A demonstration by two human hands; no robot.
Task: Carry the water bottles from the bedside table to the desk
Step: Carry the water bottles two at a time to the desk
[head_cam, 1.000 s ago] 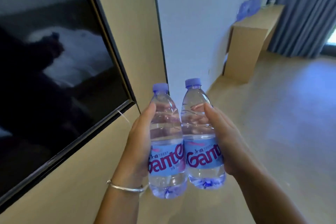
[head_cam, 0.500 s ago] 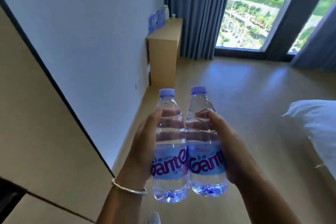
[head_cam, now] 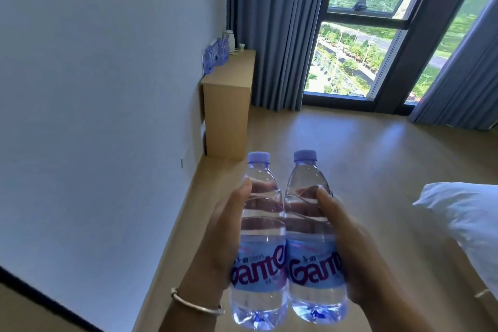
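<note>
Two full bottles are carried upright and side by side, touching, likely so both go in one trip and neither tips. The left hand (head_cam: 221, 240) wraps the left bottle (head_cam: 260, 245), thumb up near its shoulder; the right hand (head_cam: 355, 250) wraps the right bottle (head_cam: 312, 240) the same way. Both forearms reach forward at chest level, a bangle (head_cam: 196, 306) on the left wrist. The desk (head_cam: 229, 105) stands well ahead against the wall, more bottles (head_cam: 215, 54) on it.
</note>
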